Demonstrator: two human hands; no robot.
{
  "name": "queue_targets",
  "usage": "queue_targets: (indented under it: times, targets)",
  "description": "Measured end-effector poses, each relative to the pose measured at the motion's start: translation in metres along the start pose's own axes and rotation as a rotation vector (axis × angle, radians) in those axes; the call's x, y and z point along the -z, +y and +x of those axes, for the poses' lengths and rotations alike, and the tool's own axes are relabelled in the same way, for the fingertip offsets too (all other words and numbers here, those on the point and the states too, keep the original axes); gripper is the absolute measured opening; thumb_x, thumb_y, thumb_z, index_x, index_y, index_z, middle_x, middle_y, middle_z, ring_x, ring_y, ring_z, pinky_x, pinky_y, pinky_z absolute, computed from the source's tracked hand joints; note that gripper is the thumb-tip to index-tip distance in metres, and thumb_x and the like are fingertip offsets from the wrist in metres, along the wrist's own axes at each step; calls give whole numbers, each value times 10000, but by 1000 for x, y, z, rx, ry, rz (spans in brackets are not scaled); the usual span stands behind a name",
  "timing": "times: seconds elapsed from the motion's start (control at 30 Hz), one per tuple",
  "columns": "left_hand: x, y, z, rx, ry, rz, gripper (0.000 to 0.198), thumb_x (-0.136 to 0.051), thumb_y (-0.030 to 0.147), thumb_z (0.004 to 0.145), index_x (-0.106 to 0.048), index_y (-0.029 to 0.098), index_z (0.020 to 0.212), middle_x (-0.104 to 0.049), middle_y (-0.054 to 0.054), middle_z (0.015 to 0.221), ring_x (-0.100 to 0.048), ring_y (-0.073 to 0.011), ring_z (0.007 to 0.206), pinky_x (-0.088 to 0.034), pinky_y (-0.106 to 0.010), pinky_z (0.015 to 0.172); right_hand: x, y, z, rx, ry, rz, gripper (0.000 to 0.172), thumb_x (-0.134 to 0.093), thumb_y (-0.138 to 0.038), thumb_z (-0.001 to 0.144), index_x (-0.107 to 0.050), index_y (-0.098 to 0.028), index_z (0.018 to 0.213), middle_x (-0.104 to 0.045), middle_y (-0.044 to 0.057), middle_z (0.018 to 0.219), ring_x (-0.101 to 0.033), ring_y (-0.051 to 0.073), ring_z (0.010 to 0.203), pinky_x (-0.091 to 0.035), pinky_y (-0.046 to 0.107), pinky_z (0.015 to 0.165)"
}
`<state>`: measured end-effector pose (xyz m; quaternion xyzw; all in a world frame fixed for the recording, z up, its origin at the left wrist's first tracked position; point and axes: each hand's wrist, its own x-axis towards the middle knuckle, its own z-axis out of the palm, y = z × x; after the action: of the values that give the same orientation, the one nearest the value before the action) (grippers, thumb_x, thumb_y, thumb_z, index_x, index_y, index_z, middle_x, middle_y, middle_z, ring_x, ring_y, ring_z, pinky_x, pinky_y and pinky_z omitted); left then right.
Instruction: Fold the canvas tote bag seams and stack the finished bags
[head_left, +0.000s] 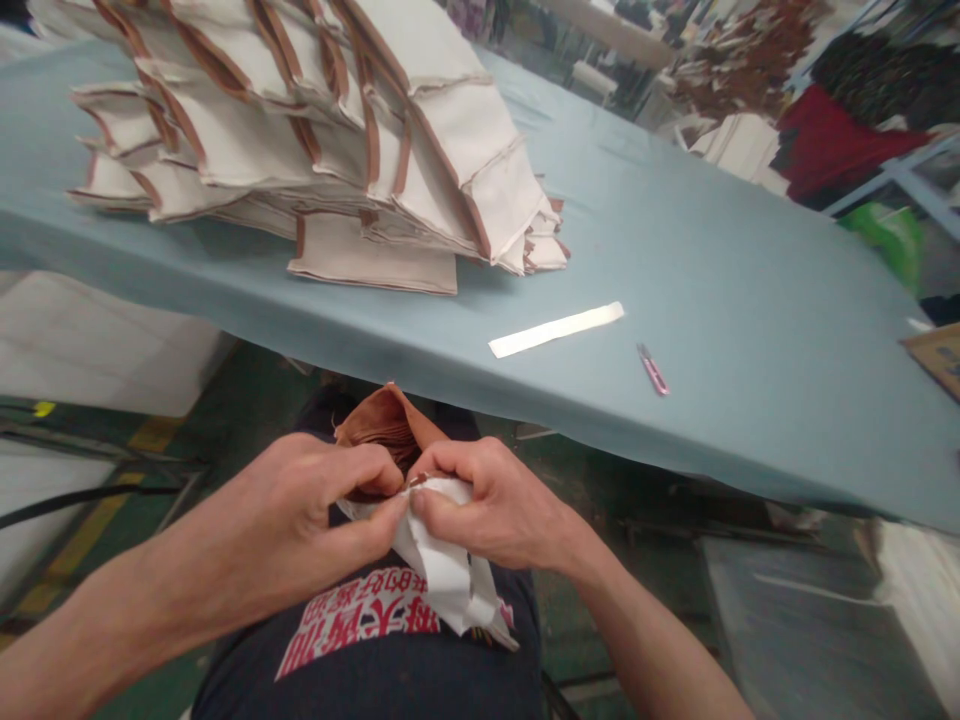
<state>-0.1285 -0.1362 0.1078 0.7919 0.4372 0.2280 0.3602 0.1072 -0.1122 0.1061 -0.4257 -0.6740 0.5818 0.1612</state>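
Note:
Close together over my lap, both hands pinch a white fabric piece (pixel 435 570) with a brown edge. My left hand (pixel 341 500) has thumb and forefinger closed on its left side. Right beside it, my right hand (pixel 480 500) grips the same cloth, thumb on top. White strips of the piece hang down over my dark apron with red lettering (pixel 367 615). Just beyond the hands, a brown folded fabric bundle (pixel 390 420) rests on my lap, partly hidden by the fingers. How it joins the white cloth cannot be made out.
A table with a blue-grey cover (pixel 720 330) stretches in front. A large pile of white fabric pieces with brown edging (pixel 300 140) sits at its left. Nearer lie a white strip (pixel 556 330) and a small pink snipper or cutter (pixel 652 370). A cardboard piece (pixel 937 360) is at far right.

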Motion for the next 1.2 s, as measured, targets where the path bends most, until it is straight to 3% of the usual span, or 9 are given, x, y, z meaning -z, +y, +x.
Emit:
queue_targets:
  times: [0.17,0.3,0.5,0.6,0.7,0.8,0.97,1.07,1.2]
  targets:
    - [1,-4,3,-16,-28,121,310,-553,223,1001,-754,238,764,-701,62,605,-622,-111,500,-358,-277,546,-3,-6,4,22,28,-217,71,-723,-211,902,-746,-219,836,-599,-55,678,-504,129,628,-333,282,659]
    - [0,-7,2,-60,-18,283,303,-524,215,1017,-765,228,834,-740,21,656,-697,-165,541,-380,-312,564,-6,-9,7,-6,34,-293,100,-726,-174,913,-694,-211,826,-561,-70,684,-481,121,642,-305,288,678]
    - [4,-15,9,-361,19,539,367,-474,49,1015,-639,238,747,-686,6,649,-660,-192,555,-393,-354,579,-10,-15,10,-37,33,-401,280,-723,-140,907,-520,-223,732,-406,-89,657,-350,115,636,-221,322,668]
    - [9,-22,13,-466,-8,406,404,-483,71,1077,-608,241,733,-654,16,651,-602,-179,587,-399,-327,592,-10,-11,9,-54,1,-298,240,-709,-188,914,-541,-220,747,-448,-78,678,-377,112,640,-237,308,652]
    - [11,-27,15,-390,-53,144,314,-536,100,1038,-647,221,770,-642,46,663,-574,-124,577,-399,-253,572,-8,-4,6,-71,-95,-13,111,-677,-279,926,-641,-211,846,-555,-60,735,-463,117,657,-324,264,623]
    - [11,-28,15,-213,-82,-55,247,-542,115,951,-684,206,770,-582,84,616,-496,-78,514,-357,-185,511,-7,1,5,-53,-95,122,103,-672,-304,906,-672,-202,890,-578,-55,765,-472,115,674,-371,239,612]
    - [11,-26,10,30,-129,-264,272,-555,238,979,-707,205,756,-600,77,633,-505,-90,553,-405,-164,526,-5,2,4,-35,-103,105,75,-688,-275,898,-695,-201,904,-619,-53,776,-497,111,673,-391,229,620]
    - [12,-21,6,94,-158,-305,236,-588,272,985,-765,209,844,-701,59,702,-602,-113,610,-472,-173,567,-4,1,4,-30,-84,70,62,-686,-260,901,-700,-199,897,-630,-47,782,-519,115,684,-393,231,633]
    - [11,-17,4,109,-126,-271,193,-607,271,939,-714,214,788,-701,54,692,-620,-122,610,-486,-192,574,-3,-2,6,-14,-60,-23,41,-704,-225,905,-697,-202,872,-604,-58,747,-520,113,670,-372,241,652]
